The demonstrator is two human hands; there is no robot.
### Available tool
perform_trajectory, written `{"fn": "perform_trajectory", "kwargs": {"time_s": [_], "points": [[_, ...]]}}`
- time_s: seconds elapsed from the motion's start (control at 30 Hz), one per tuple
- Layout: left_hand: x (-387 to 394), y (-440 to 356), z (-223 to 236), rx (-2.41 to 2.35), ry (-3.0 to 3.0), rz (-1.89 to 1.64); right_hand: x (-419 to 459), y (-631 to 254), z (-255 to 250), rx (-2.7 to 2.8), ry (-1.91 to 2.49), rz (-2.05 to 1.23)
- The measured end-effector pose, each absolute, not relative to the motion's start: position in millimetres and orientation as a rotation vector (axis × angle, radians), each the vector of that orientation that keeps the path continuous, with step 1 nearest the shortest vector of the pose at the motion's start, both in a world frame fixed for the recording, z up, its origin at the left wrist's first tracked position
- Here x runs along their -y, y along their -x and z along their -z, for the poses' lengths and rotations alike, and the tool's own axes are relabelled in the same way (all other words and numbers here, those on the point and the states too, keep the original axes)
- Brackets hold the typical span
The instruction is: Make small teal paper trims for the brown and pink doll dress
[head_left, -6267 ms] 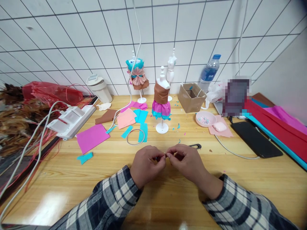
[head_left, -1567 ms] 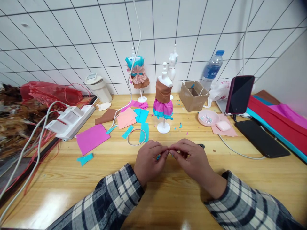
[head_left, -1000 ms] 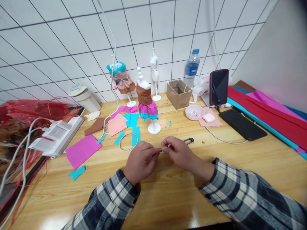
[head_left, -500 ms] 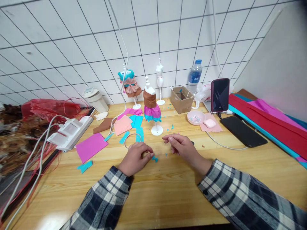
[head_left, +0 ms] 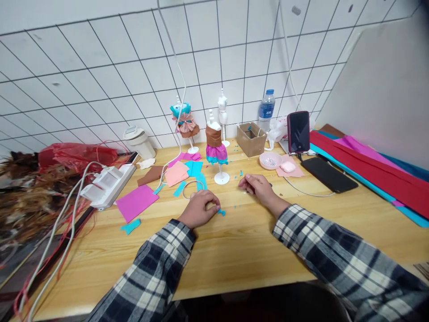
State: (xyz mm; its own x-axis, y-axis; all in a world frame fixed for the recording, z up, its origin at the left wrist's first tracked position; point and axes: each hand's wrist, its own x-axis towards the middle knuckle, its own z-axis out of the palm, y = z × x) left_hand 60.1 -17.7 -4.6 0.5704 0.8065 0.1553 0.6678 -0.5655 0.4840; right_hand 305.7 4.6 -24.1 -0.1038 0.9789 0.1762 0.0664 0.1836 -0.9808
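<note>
My left hand [head_left: 201, 208] rests low over the table, thumb and fingertips brought together in a pinch. Small blue paper scraps [head_left: 221, 213] lie right at its fingertips; whether it grips one is hidden. A thin ring [head_left: 185, 191] is just behind that hand. My right hand [head_left: 258, 188] is curled against the tabletop, thumb against fingers, and what it holds, if anything, I cannot make out. Between and beyond the hands stands a small white dress form [head_left: 221, 178] wearing a brown top [head_left: 213, 138] and a pink skirt [head_left: 216, 152] with a blue hem.
Coloured paper pieces [head_left: 137, 203] lie on the left, near a power strip [head_left: 110, 188]. Two more dress forms [head_left: 223, 109] stand at the back. A cardboard box [head_left: 250, 145], a pink bowl [head_left: 270, 167], a bottle [head_left: 266, 107] and phones [head_left: 328, 174] are on the right.
My right hand has curled its fingers further and lowered to the table. The left hand keeps its place by the blue scraps, its fingertips closer together. The view has shifted slightly.
</note>
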Motion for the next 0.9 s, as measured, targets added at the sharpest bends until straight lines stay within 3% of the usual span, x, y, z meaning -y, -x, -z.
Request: {"fn": "perform_trajectory", "kwargs": {"time_s": [0.5, 0.9], "points": [[22, -55, 9, -1.111, -2.434, -0.599, -1, -300, 24, 1.734, 1.315, -0.738], [16, -49, 10, -1.088, -2.318, -0.833, -5, -297, 24, 1.777, 1.196, -0.776]]}}
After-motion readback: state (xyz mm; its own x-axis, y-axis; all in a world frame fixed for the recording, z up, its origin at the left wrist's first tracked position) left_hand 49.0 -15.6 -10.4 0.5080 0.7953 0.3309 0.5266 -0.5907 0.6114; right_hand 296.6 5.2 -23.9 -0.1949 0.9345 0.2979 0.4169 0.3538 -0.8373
